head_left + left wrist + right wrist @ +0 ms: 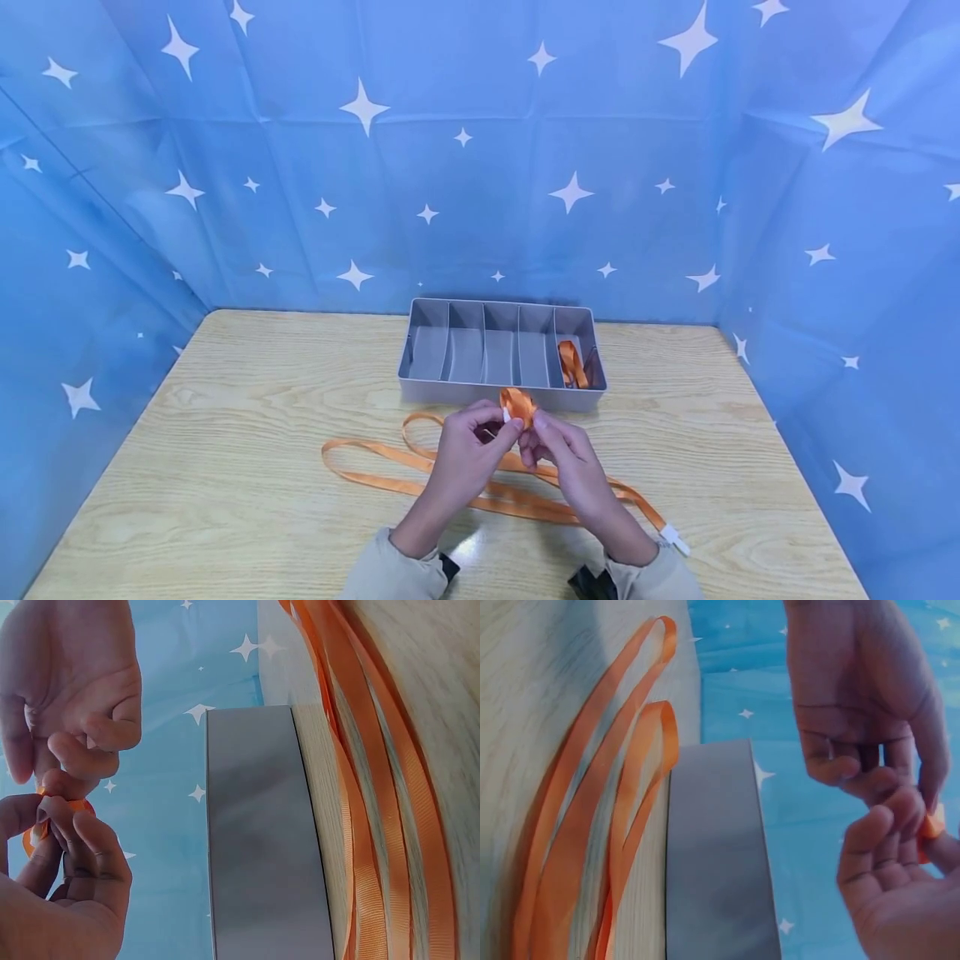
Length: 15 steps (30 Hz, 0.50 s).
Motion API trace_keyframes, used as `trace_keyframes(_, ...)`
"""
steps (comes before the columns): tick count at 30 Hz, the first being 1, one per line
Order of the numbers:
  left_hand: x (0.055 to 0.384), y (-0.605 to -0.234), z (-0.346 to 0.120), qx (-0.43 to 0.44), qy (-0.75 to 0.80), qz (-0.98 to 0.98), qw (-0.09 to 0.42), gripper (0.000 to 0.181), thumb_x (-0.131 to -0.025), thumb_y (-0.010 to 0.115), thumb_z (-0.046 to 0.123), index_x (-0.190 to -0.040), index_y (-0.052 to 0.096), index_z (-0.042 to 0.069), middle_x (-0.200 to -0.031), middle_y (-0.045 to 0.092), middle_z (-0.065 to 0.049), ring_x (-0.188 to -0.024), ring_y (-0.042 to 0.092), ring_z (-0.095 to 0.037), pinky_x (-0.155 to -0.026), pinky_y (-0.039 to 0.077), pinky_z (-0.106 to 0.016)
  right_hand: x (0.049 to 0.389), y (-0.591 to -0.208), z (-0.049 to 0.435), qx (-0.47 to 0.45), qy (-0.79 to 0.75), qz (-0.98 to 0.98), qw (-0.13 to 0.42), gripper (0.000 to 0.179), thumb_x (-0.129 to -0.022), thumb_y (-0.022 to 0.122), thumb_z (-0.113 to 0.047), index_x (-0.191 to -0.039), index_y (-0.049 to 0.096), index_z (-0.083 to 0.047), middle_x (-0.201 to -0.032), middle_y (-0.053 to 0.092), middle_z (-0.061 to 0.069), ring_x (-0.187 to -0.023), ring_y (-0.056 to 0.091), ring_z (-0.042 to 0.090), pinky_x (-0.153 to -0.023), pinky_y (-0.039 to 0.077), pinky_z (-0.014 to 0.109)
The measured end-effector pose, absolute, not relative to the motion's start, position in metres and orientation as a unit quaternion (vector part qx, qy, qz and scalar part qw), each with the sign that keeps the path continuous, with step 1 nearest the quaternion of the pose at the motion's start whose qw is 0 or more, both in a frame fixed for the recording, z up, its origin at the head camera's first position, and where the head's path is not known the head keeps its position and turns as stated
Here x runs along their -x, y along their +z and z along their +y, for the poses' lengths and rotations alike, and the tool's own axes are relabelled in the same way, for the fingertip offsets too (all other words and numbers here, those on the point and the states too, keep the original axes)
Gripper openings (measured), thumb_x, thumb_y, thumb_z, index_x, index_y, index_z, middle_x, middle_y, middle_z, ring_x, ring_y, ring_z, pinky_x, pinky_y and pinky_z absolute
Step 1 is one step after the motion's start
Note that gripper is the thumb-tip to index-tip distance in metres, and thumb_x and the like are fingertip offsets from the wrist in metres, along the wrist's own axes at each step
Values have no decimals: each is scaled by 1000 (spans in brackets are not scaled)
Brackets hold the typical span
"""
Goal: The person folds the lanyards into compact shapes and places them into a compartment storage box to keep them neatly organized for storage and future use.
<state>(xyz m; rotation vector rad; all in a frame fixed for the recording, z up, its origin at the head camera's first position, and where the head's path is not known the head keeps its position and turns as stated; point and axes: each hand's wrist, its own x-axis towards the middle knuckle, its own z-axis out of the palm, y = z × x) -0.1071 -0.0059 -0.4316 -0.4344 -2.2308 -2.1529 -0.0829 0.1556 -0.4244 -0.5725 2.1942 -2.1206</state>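
Note:
Both hands meet in front of the grey box, raised above the table in the head view. Between their fingertips is a small coiled orange lanyard [519,404], a bit of white showing at its left side. My left hand [465,454] pinches the coil between thumb and fingers. From the other side my right hand [573,467] pinches it too; the left wrist view shows the left hand's fingers [97,859] curled near it. Beneath the hands, loose orange lanyards [525,500] lie in long loops on the table, one ending in a white clip [672,536].
Behind the hands stands a grey box [495,392] with several compartments. Its rightmost compartment holds a folded orange lanyard [572,364]. The wood-grain table [225,458] is bordered by a blue curtain [465,175] with white stars at the back and sides.

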Motion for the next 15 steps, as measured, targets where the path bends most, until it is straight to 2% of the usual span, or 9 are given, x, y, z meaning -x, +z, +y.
trace_keyframes(7,110,-432,-6,144,-672,-726,23,13,-93,70,11,-81,74,7,-76,59,0,-66,53,-13,-57,43,-18,82,-424,158,197,-686,700,-10,39,-110,28,-9,-92,56,12,-77,51,22,-65,51,28,-62,51,34)
trace_keyframes(12,111,-432,-6,146,-662,-735,29,14,-94,70,15,-83,75,6,-78,61,1,-67,55,-12,-59,46,-20,83,-425,159,114,-684,720,-26,38,-109,39,-17,-90,62,7,-76,55,16,-64,51,22,-65,50,28)
trace_keyframes(15,112,-433,-7,156,-644,-748,41,13,-93,70,14,-84,75,6,-78,60,2,-67,56,-11,-59,49,-21,85,-426,160,65,-673,736,-45,35,-107,48,-19,-86,65,3,-73,57,12,-61,51,20,-59,47,26)
